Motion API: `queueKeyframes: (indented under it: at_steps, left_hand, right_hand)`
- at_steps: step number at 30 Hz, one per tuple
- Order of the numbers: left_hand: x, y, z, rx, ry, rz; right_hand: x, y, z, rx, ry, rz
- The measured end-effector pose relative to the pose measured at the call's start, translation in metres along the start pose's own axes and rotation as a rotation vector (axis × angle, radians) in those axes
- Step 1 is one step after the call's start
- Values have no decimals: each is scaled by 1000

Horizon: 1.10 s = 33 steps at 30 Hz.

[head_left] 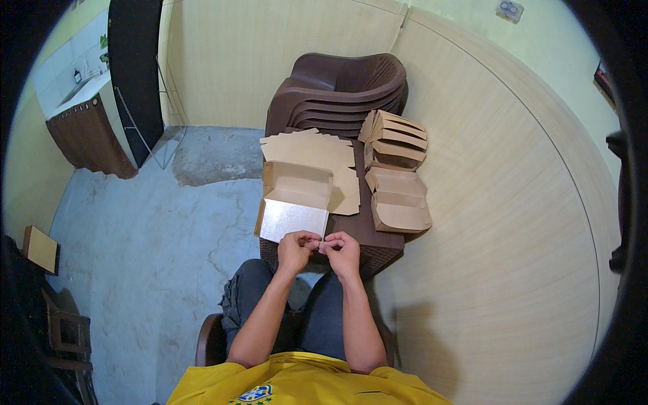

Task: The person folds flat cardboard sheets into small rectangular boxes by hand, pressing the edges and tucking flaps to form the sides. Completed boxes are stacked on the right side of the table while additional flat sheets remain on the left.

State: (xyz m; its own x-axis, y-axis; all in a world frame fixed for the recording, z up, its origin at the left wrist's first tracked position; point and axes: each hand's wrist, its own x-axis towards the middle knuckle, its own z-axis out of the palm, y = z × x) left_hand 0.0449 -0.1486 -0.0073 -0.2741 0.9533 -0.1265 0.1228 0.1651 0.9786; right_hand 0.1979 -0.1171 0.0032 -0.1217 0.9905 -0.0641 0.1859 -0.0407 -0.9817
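Left hand (297,248) and right hand (341,251) meet fingertip to fingertip, both pinched shut on the near edge of the half-folded cardboard box (295,202), whose silver-lined panel lies open on the dark counter (378,243). Folding well here probably means keeping both pinches level so the crease runs straight. Beyond lie flat blanks (312,150); finished boxes (398,169) are stacked to the right, before stacked brown chairs (344,84).

Yellow short-sleeved shirt with a crest, dark jeans, bare forearms.
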Motion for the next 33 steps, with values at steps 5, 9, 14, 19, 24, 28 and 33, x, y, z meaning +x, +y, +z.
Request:
queueKeyframes:
  at_steps: [5, 9, 14, 19, 24, 28, 33]
  left_hand:
    - [5, 4, 9, -268, -71, -58]
    - [15, 25, 21, 86, -34, 41]
    - [39, 46, 38, 481, 35, 181]
    - [55, 51, 46, 604, -51, 164]
    - [69, 43, 49, 532, -127, 201]
    - [75, 35, 47, 432, -157, 207]
    - [81, 24, 47, 333, -184, 242]
  right_hand:
    - [12, 9, -6, -86, 55, -33]
    - [23, 16, -10, -116, 143, -87]
    - [31, 17, -13, -51, 190, -78]
    - [34, 14, -22, -52, 220, -90]
    - [35, 10, -23, -83, 297, -70]
    - [34, 1, -22, -173, 331, -99]
    - [32, -10, -22, -180, 340, -74]
